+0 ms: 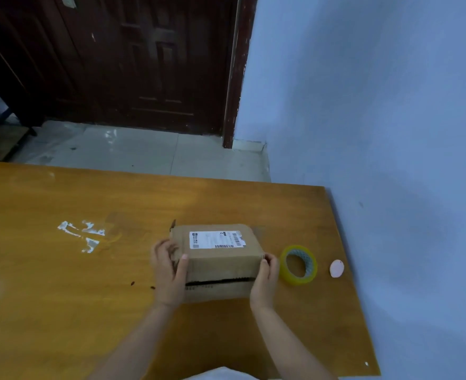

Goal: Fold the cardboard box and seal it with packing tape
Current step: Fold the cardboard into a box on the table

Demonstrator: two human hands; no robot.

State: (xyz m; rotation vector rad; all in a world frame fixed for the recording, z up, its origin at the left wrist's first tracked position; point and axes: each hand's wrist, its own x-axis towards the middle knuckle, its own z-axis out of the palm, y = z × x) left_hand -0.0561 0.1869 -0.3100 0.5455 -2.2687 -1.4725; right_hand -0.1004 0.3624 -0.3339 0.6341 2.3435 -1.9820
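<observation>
An orange-brown wooden table [48, 204] stands against a pale blue wall [377, 105], with a dark wooden door [133, 61] and light floor tiles beyond its far edge. On it, both hands clasp the brown rectangular cardboard box [220, 259] from its two short ends: the left hand [169, 272] wraps its curled fingers round the left end, thumb lying on the near top edge, and the right hand [264, 278] presses its curled fingers against the right end. The box sits on the table between them, a white printed shipping label [216, 239] on its top face, its long axis running left to right across the person's front. Along the near side face a dark gap [220, 281] shows where the flaps do not quite meet, so I judge the folding close to done and the seam not yet taped. Just beyond the right end of the box, almost touching the right hand, stands the yellowish roll of clear packing tape [299, 266], tilted up on its edge with its hole facing the person. It lies on the right hand's side, well apart from the left, so the right hand looks best placed to fetch it while the left steadies the box. Further right of the box lies a small pink oval object [336, 268]; to the box's left, whitish scraps of tape residue [82, 235] cling to the wood.
</observation>
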